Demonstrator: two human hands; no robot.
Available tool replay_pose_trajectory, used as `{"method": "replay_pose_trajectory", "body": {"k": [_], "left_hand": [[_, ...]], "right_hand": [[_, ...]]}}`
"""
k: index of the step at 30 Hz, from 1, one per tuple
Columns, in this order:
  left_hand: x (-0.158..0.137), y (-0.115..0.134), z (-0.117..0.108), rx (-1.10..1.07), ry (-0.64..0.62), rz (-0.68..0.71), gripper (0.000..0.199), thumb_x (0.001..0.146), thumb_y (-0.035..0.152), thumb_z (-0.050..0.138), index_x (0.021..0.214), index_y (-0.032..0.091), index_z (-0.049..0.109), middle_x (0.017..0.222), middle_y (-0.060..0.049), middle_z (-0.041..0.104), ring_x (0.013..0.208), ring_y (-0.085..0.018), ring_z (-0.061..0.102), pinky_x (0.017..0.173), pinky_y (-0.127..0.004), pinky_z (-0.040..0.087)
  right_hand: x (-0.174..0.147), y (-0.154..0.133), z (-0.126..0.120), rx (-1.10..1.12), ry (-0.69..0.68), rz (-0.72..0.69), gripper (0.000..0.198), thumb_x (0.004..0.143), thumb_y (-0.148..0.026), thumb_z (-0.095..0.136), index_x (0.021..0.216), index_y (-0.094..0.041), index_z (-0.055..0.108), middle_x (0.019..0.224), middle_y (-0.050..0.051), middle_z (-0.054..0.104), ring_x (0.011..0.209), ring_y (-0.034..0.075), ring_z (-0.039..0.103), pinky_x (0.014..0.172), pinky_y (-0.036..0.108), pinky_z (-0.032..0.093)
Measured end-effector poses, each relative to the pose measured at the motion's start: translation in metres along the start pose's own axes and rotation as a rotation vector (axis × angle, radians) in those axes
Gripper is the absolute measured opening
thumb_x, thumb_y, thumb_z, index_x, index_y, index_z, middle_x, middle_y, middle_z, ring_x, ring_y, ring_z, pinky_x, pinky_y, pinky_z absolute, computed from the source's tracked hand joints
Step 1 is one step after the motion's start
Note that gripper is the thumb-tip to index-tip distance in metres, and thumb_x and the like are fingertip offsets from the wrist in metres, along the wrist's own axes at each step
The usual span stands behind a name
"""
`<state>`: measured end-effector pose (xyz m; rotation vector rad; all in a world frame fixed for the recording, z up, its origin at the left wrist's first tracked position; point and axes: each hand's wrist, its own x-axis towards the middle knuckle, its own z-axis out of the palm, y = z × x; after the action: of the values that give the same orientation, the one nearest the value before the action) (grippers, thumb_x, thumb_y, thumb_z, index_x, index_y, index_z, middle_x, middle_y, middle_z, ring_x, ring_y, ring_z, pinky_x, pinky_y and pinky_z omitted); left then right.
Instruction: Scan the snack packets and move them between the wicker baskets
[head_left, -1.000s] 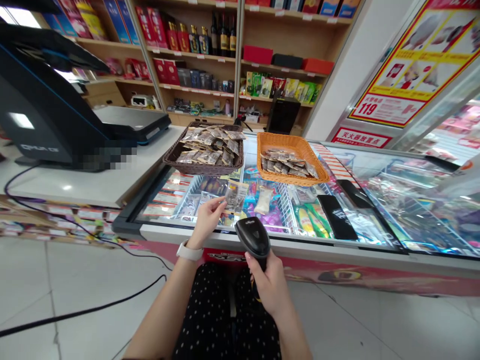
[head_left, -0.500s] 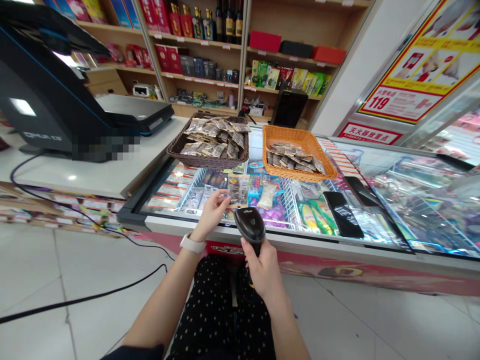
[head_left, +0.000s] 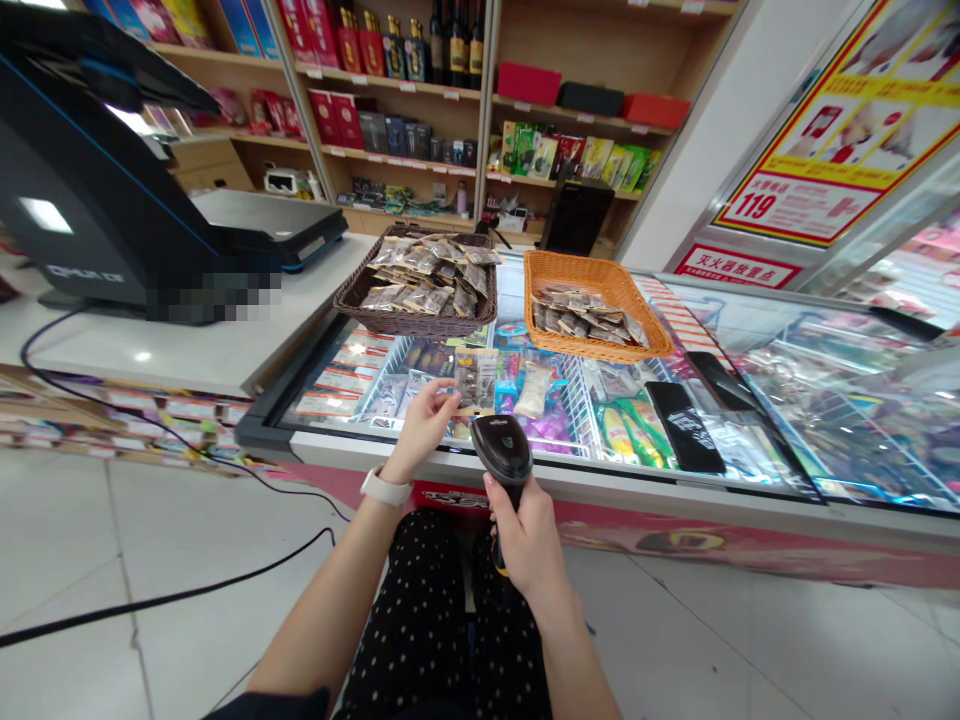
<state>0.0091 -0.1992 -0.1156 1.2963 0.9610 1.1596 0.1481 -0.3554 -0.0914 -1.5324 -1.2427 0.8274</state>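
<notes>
My right hand [head_left: 529,530] is wrapped around the handle of a black barcode scanner [head_left: 502,447], whose head points forward over the freezer's front edge. My left hand [head_left: 427,425], with a white watch band on the wrist, has its fingers curled and fingertips together at the near left edge of a small clear packet [head_left: 477,378] with dark brown contents. That packet is over the freezer's glass top [head_left: 352,385]. Beyond it stands a dark brown wicker basket [head_left: 420,322] heaped with similar packets. To its right, an orange wicker basket [head_left: 600,347] holds several more.
Two phones, a near one [head_left: 684,425] and a farther one [head_left: 721,380], lie on the glass at right. A checkout scale [head_left: 262,225] stands on the left counter [head_left: 202,350]. A black cable [head_left: 187,590] crosses at lower left. Stocked shelves [head_left: 420,85] line the back.
Almost nothing differs. The scanner in my right hand has shifted very slightly to the right; my left hand stays at the packet's edge.
</notes>
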Motion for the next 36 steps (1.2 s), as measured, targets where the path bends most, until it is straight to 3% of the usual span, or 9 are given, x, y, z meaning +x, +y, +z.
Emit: {"method": "replay_pose_trajectory", "body": {"k": [5,10,14,18,23,26,29,33,36], "left_hand": [[0.001,-0.001,0.0,0.009,0.016,-0.008,0.05,0.079,0.056,0.075,0.107,0.019,0.057,0.071,0.004,0.067,0.065,-0.018,0.073,0.065,-0.028,0.056],[0.004,0.003,-0.001,-0.008,0.112,-0.032,0.053,0.077,0.054,0.076,0.111,0.018,0.059,0.073,0.002,0.069,0.067,-0.019,0.074,0.069,-0.03,0.059],[0.032,0.022,0.01,-0.06,0.098,-0.022,0.05,0.075,0.046,0.08,0.111,0.017,0.061,0.075,0.0,0.072,0.067,-0.019,0.074,0.07,-0.032,0.061],[0.092,0.05,0.048,-0.144,-0.017,-0.025,0.038,0.078,0.026,0.08,0.11,0.014,0.064,0.081,-0.003,0.073,0.071,-0.016,0.074,0.075,-0.031,0.061],[0.172,0.076,0.118,-0.34,-0.097,-0.209,0.012,0.082,0.005,0.071,0.089,0.012,0.064,0.078,-0.007,0.07,0.073,-0.012,0.071,0.075,-0.024,0.059],[0.199,0.077,0.153,-0.338,-0.107,-0.251,0.012,0.081,0.006,0.071,0.083,0.015,0.063,0.074,-0.005,0.069,0.071,-0.013,0.071,0.073,-0.025,0.061],[0.207,0.071,0.173,-0.301,-0.08,-0.235,0.013,0.078,0.005,0.072,0.086,0.013,0.065,0.076,-0.005,0.069,0.068,-0.013,0.07,0.072,-0.025,0.061],[0.196,0.059,0.163,-0.259,-0.019,-0.165,0.013,0.081,0.004,0.064,0.091,0.01,0.067,0.085,-0.007,0.072,0.07,-0.011,0.07,0.078,-0.024,0.059],[0.18,0.057,0.122,0.018,0.003,0.076,0.018,0.083,0.013,0.063,0.098,0.013,0.073,0.097,-0.01,0.076,0.081,-0.017,0.073,0.084,-0.032,0.059]], "right_hand": [[0.0,-0.001,0.0,0.012,-0.003,0.007,0.044,0.098,-0.052,0.055,0.119,-0.015,0.07,0.085,0.01,0.078,0.087,0.031,0.076,0.066,0.034,0.058],[-0.001,-0.003,-0.006,0.045,0.01,-0.011,0.043,0.098,-0.053,0.057,0.113,-0.017,0.072,0.076,0.007,0.075,0.082,0.029,0.075,0.063,0.031,0.057],[-0.004,-0.001,-0.015,0.104,0.006,0.001,0.045,0.098,-0.058,0.057,0.106,-0.017,0.073,0.068,0.004,0.071,0.067,0.024,0.071,0.057,0.028,0.055],[-0.008,0.007,-0.019,0.172,0.053,0.019,0.052,0.096,-0.065,0.056,0.099,-0.016,0.073,0.066,0.004,0.069,0.058,0.021,0.066,0.054,0.028,0.054],[-0.013,0.019,-0.019,0.198,0.132,0.041,0.054,0.093,-0.069,0.057,0.094,-0.017,0.073,0.064,0.004,0.068,0.053,0.022,0.064,0.049,0.029,0.054],[-0.015,0.028,-0.019,0.194,0.182,0.037,0.055,0.09,-0.072,0.059,0.097,-0.019,0.074,0.062,0.005,0.068,0.054,0.025,0.066,0.047,0.032,0.055],[-0.016,0.036,-0.021,0.174,0.225,0.052,0.053,0.088,-0.073,0.061,0.095,-0.022,0.074,0.062,0.005,0.068,0.055,0.027,0.067,0.049,0.034,0.057],[-0.016,0.041,-0.023,0.18,0.216,0.062,0.052,0.089,-0.073,0.061,0.092,-0.022,0.074,0.063,0.006,0.068,0.053,0.026,0.066,0.049,0.034,0.056],[-0.015,0.035,-0.023,0.207,0.184,0.058,0.054,0.09,-0.073,0.06,0.094,-0.02,0.074,0.062,0.005,0.067,0.053,0.025,0.065,0.048,0.032,0.054]]}}
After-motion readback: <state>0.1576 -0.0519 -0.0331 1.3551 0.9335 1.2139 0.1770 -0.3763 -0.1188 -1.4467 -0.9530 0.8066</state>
